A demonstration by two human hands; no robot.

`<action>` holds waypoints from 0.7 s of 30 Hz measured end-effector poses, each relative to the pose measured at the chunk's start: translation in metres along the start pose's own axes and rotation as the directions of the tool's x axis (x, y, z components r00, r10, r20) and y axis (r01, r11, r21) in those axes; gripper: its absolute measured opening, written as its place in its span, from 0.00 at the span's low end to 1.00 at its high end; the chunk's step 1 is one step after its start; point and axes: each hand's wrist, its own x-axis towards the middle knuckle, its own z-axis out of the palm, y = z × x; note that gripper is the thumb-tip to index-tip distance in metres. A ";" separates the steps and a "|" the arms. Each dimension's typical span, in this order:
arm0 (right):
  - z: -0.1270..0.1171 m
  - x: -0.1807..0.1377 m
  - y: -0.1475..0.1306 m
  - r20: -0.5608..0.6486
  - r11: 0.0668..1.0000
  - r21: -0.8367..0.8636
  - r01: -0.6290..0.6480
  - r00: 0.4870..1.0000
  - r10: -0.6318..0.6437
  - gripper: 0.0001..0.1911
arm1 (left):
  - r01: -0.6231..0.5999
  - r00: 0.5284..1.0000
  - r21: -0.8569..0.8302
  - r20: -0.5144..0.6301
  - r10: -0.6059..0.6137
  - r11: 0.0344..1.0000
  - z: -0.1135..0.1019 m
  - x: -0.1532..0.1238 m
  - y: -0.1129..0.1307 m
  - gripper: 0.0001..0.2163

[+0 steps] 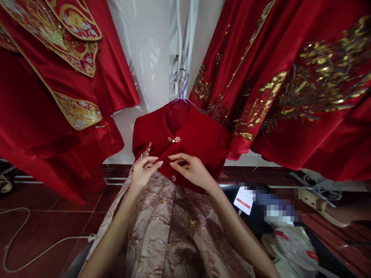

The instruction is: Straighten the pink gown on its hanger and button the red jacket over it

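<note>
Red jacket (203,137) — L hand (143,172), R hand (193,170) pinch flap; gowns (290,77) crowd sides — brocade skirt (171,227) below.

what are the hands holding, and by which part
Left hand and right hand both pinch the red top at its front flap edge, just below the pearl clasp.

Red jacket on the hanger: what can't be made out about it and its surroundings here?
- Head view: the hanger shows only its purple hook; the red jacket covers the rest.
- Head view: fingers of the left hand and right hand hide the jacket edge; grip unclear.
- Head view: white tag, print blurred.
- Head view: embroidered robes, cut by frame edges.
</note>
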 end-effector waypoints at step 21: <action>0.026 0.021 0.013 -0.174 0.994 0.096 0.043 0.984 -0.026 0.13 | -0.139 0.984 0.132 -0.092 0.152 0.981 -0.020 0.049 -0.019 0.17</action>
